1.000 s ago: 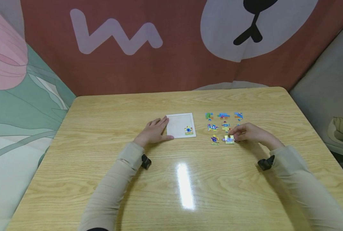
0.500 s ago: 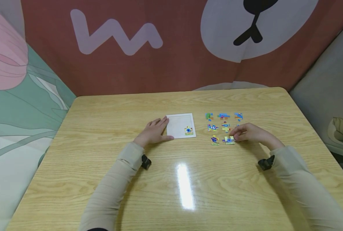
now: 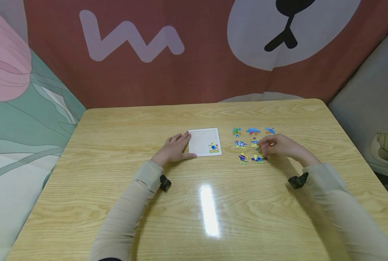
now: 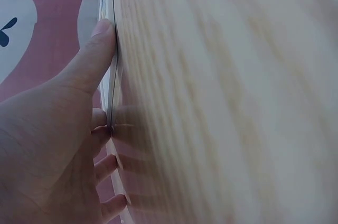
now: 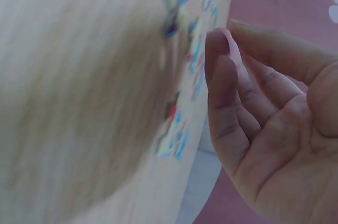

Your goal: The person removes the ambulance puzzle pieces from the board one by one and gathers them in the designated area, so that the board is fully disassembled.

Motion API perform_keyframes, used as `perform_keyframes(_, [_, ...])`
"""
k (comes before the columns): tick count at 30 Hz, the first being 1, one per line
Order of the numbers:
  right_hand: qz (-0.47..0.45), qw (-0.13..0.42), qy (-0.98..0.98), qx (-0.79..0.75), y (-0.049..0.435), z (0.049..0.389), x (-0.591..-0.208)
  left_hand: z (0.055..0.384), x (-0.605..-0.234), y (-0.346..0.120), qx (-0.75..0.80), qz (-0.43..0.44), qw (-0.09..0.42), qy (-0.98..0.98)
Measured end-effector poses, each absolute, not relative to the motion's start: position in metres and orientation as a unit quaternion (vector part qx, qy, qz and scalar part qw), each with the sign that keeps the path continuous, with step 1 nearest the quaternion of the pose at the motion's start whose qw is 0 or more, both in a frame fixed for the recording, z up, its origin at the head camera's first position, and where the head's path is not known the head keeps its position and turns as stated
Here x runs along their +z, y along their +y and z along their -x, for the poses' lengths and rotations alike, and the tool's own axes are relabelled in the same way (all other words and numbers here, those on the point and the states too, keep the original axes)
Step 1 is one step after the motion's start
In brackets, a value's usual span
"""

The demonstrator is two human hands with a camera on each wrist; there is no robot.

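Observation:
My left hand (image 3: 174, 149) rests on the table with straight fingers, its thumb and fingertips at the left edge of a white puzzle tray (image 3: 198, 141). One puzzle piece (image 3: 213, 146) with a blue round spot lies in the tray's lower right corner. Close above the right part of the loose pieces hovers my right hand (image 3: 279, 145). Its fingers are loosely bent and nothing shows between thumb (image 5: 280, 44) and fingertips. Just below its fingertips lies a yellow and blue puzzle piece (image 3: 258, 158). The hand hides part of the middle row.
Several more puzzle pieces lie in rows right of the tray, among them a green one (image 3: 236, 131), two blue ones along the top row, and a dark-blue and yellow one (image 3: 243, 157). The wooden table (image 3: 168, 224) ends at a red cloth backdrop (image 3: 197, 83).
My right hand's fingertips have risen off the yellow and blue piece in the bottom row and shifted slightly up and away. That piece stays on the table. The left hand has not moved.

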State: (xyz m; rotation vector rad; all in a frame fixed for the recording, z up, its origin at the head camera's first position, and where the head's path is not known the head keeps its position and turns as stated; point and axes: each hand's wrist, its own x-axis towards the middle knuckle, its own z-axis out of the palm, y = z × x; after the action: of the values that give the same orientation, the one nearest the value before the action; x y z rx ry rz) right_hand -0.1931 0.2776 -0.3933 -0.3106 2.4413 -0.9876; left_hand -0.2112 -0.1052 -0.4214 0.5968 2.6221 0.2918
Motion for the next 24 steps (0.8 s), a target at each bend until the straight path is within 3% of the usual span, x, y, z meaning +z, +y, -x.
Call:
perform_keyframes(7, [0.145,0.194,0.897,-0.369,0.251,0.197,-0.382,0.212,-0.422,-0.105,0.105,-0.217,0.219,0.945])
perform_keyframes(24, [0.165,0.190,0.884,-0.394,0.189,0.214,-0.378,0.212,-0.421,-0.106,0.110,-0.219,0.220,0.944])
